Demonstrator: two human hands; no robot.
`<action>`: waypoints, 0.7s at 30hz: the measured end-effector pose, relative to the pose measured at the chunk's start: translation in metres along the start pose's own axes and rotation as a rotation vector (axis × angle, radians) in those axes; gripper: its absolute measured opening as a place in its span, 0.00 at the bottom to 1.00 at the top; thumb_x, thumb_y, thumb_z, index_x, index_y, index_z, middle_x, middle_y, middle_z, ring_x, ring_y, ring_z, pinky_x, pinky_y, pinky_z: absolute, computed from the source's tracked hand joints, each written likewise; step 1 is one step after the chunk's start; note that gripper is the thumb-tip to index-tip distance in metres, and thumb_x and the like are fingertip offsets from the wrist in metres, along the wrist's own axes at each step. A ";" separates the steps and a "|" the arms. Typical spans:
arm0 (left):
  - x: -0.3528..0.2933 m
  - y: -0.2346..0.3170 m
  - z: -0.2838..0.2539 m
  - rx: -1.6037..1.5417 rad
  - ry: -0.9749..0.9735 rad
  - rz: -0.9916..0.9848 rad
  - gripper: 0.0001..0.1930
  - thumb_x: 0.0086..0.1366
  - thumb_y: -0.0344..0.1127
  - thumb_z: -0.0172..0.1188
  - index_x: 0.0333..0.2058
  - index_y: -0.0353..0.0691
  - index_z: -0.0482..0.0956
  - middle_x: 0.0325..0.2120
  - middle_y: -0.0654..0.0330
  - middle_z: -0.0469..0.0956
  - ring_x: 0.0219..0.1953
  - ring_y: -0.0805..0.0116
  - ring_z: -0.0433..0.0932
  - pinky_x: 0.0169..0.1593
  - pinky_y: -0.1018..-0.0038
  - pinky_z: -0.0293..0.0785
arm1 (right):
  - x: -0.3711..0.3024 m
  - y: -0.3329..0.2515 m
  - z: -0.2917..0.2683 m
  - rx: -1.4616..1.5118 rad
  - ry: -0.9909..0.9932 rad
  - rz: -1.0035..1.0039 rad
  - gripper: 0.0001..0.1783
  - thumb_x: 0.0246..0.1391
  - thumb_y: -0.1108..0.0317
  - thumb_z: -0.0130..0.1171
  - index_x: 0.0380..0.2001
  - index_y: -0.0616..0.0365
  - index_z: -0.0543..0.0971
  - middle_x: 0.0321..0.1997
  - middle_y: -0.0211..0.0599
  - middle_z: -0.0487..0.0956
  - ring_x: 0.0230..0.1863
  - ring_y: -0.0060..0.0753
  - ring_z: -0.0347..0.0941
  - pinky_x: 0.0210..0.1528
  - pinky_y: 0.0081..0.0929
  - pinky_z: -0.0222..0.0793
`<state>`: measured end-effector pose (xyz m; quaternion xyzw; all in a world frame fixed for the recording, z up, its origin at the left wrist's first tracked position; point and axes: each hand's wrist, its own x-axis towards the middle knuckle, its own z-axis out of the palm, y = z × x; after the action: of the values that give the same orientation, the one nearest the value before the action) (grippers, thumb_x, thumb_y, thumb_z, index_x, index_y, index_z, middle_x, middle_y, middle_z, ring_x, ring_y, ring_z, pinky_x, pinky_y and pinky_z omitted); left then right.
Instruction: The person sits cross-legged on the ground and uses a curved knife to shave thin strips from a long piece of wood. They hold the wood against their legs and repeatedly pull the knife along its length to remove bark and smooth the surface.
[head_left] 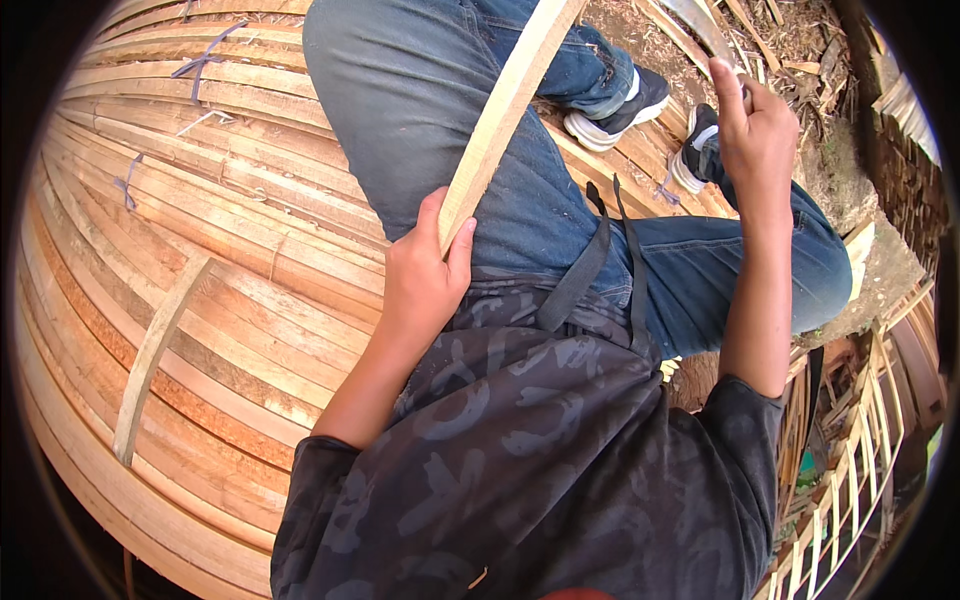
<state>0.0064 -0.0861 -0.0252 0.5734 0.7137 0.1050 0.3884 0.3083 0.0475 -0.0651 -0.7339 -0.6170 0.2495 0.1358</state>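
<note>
My left hand (428, 262) is closed round the near end of a pale, squared wooden strip (510, 118). The strip slants up and away across my thigh and leaves the picture at the top edge. My right hand (762, 125) is raised beyond my right knee and closed on a knife with a long, greyish, curved blade (705, 27). Most of the knife's handle is hidden in my fist, and the blade's far end is cut off by the top edge. The blade and the strip are apart.
Bundled wooden strips (250, 310), some tied with purple cord (203, 65), lie under and left of me. A short wooden piece (155, 365) rests across them. Wood shavings (650, 35) litter the ground ahead. A slatted wooden frame (845, 490) stands at the lower right.
</note>
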 end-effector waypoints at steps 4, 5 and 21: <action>0.002 -0.005 0.001 0.010 0.000 0.075 0.17 0.66 0.33 0.58 0.52 0.34 0.70 0.26 0.40 0.80 0.30 0.43 0.83 0.31 0.60 0.77 | -0.051 -0.047 0.034 -0.058 -0.115 -0.199 0.35 0.50 0.34 0.61 0.15 0.60 0.77 0.11 0.44 0.73 0.18 0.48 0.76 0.22 0.39 0.71; 0.003 -0.003 0.001 0.008 -0.015 0.059 0.17 0.67 0.33 0.58 0.52 0.34 0.70 0.26 0.40 0.80 0.30 0.43 0.83 0.31 0.60 0.77 | -0.053 -0.048 0.039 -0.056 -0.105 -0.197 0.35 0.50 0.34 0.61 0.15 0.59 0.76 0.11 0.43 0.73 0.17 0.48 0.76 0.21 0.39 0.71; 0.002 0.000 -0.003 -0.005 -0.017 0.050 0.16 0.66 0.33 0.58 0.51 0.36 0.70 0.25 0.42 0.79 0.29 0.43 0.81 0.31 0.57 0.75 | 0.076 0.073 0.003 -0.216 0.207 0.234 0.47 0.56 0.28 0.46 0.23 0.72 0.80 0.27 0.65 0.79 0.33 0.64 0.77 0.42 0.50 0.71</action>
<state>0.0039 -0.0833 -0.0242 0.5912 0.6954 0.1115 0.3930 0.3763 0.1064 -0.1200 -0.8326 -0.5335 0.1192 0.0891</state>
